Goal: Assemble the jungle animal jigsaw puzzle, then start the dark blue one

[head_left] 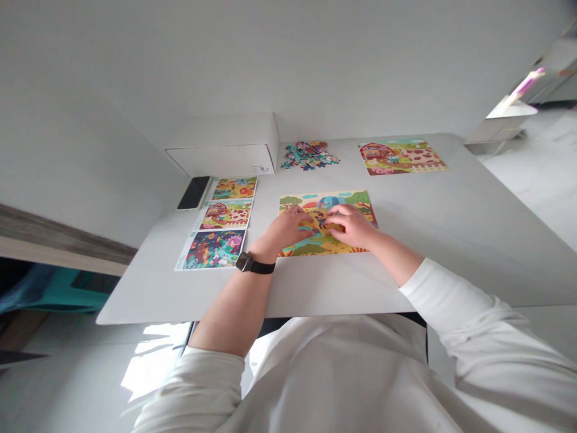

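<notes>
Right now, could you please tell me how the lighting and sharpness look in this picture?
In the head view, sunlight washes out a floor patch at lower left; the table is softly lit; frame edges look stretched; the pink-and-white item at upper right is smeared; the puzzle shows soft fine detail.

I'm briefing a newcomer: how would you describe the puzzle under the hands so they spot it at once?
On the pale table, look right of the printed sheet, near the middle. The puzzle lies flat there, beneath the left hand and right hand. Its blue animal and green trees set it apart from the red-barn puzzle farther back to the right.
</notes>
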Motion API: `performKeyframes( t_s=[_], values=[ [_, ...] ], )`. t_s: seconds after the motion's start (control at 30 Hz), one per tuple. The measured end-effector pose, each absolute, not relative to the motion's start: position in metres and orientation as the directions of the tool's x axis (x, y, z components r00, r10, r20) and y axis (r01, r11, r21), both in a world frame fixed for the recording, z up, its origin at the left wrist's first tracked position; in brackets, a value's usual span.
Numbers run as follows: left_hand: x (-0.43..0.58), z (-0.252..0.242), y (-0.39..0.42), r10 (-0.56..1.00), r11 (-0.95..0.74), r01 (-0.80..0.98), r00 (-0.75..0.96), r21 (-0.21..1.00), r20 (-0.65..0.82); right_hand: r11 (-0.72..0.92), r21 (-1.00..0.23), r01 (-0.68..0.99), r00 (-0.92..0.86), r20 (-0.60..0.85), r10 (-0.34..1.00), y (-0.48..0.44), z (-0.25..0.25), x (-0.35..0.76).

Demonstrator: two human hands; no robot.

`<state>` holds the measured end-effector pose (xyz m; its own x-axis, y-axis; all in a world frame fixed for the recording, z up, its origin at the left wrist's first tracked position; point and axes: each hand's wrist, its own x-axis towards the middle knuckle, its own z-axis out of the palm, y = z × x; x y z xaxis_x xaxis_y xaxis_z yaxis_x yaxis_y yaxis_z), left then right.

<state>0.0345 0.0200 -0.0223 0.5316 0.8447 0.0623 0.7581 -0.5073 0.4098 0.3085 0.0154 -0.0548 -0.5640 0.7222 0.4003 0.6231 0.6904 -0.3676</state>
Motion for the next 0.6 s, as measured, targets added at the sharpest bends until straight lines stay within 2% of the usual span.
performKeyframes(
  t_s=[0.6],
  values=[
    [0.0412,-0.0196,0.0147,0.862,-0.486,0.773,0.502,0.408,0.076,0.683,-0.396,0.614,-0.590,0.344,0.730,0.0127,-0.0476,0.3072]
  ],
)
